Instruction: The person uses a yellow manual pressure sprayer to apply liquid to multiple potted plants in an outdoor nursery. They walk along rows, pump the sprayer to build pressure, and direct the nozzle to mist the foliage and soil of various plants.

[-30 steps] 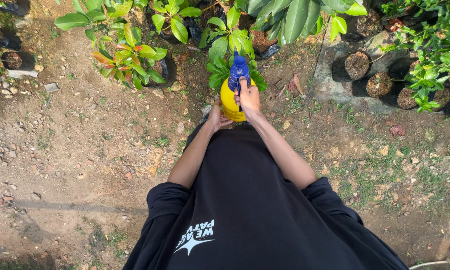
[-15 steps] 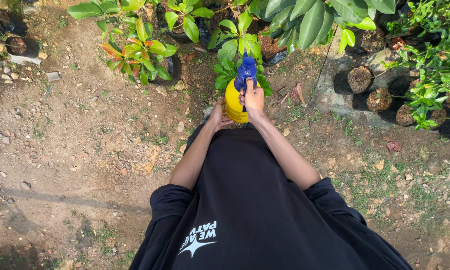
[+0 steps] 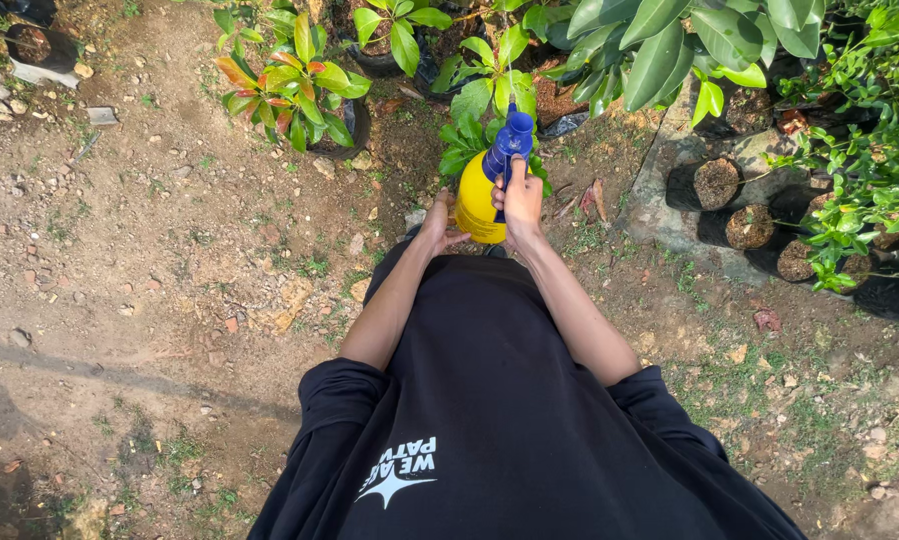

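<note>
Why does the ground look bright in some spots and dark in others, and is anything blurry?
Head view: sun lights the dirt ground, with a thin shadow band crossing lower left. The yellow spray bottle, left hand and right hand look sharp. Wide-lens distortion bends the edges.

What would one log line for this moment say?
left hand: under yellow sprayer | right hand: on blue pump top | nozzle toward small plant | ground: dirt
</note>
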